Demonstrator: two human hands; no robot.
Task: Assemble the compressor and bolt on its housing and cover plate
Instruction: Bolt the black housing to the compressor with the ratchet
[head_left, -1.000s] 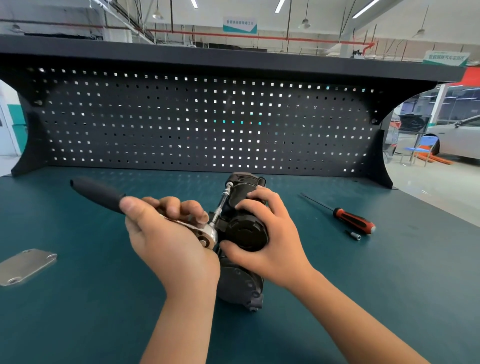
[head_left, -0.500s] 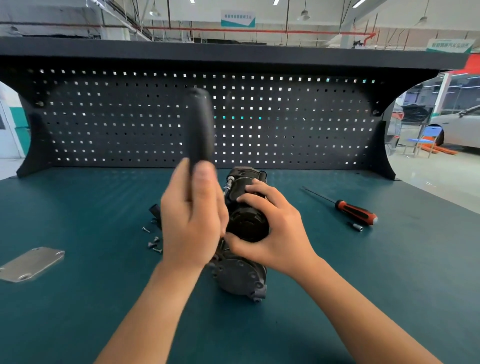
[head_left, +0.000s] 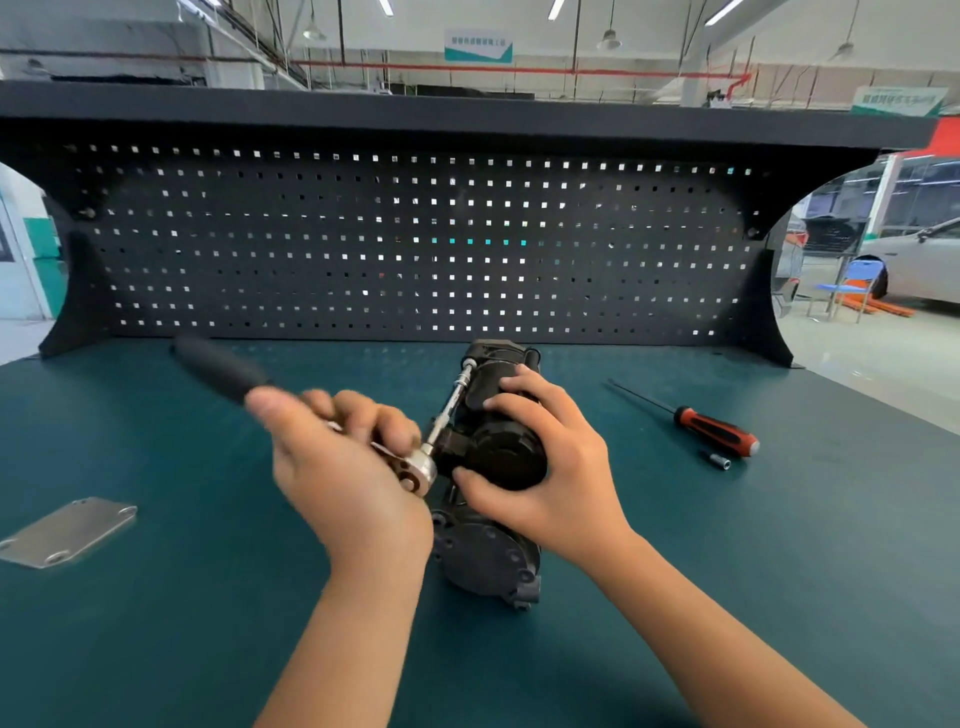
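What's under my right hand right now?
The black compressor, lying on the green bench. The right hand grips its upper body; the part beneath the palm is hidden.

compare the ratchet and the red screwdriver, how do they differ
The ratchet is gripped in the left hand; the screwdriver lies untouched on the bench.
The ratchet has a black grip and a shiny metal head; the screwdriver has a red and black handle and a thin dark shaft.
The ratchet meets the compressor through an extension; the screwdriver lies apart, to the compressor's right.
Both are long-handled hand tools.
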